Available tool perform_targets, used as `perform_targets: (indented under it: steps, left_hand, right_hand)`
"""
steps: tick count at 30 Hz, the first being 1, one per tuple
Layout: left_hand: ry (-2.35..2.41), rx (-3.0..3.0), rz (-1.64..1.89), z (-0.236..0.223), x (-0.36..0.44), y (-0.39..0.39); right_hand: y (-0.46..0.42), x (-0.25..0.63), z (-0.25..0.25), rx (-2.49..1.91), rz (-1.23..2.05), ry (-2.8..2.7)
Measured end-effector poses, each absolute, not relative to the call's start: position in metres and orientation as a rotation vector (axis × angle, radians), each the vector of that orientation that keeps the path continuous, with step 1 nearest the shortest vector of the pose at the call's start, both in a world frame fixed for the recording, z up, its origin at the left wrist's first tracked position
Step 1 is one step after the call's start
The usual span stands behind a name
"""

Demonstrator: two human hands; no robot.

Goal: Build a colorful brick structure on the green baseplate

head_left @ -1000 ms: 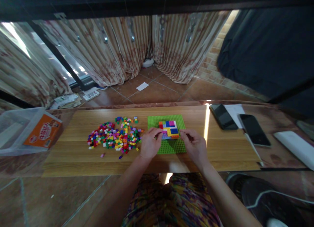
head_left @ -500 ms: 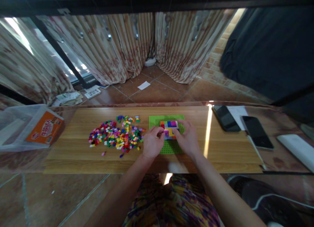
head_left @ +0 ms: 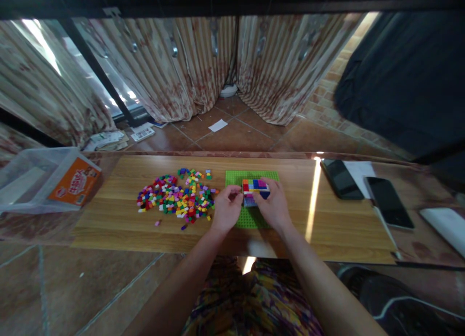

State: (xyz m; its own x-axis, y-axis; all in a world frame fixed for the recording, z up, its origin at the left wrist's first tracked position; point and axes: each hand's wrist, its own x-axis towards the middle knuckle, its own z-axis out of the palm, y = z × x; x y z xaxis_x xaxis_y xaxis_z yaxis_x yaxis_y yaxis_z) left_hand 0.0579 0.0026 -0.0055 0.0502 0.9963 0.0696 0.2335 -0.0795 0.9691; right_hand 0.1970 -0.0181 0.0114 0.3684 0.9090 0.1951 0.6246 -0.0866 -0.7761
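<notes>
A small build of coloured toy bricks (head_left: 250,186), with red, orange, blue, pink and white ones on top, sits on a green studded baseplate (head_left: 250,221). My right hand (head_left: 273,207) grips this build from the right, its thumb across the near side and its fingers at the far right corner. At the build's left edge is my left hand (head_left: 227,210), fingers curled, with a gap between thumb and forefinger. I see no brick in that gap. Both hands cover parts of the build and the plate.
Left of the baseplate, loose coloured bricks (head_left: 181,200) lie spread on the wooden board (head_left: 109,220). A clear plastic tub (head_left: 36,176) with an orange label stands at the far left. Two phones (head_left: 341,178) and a white object (head_left: 445,224) lie at the right.
My left thumb and forefinger, which were pinched at a pink brick on the build's left side, have come apart. My right hand stays on the build. The whole view has shifted slightly.
</notes>
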Motion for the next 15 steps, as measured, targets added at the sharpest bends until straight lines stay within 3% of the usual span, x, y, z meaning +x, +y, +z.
perform_targets:
  steps: [15]
  left_hand:
    - [1.47, 1.486, 0.961, 0.015, 0.069, 0.008]
  right_hand:
    - [-0.013, 0.2, 0.005, -1.781, 0.528, -1.256]
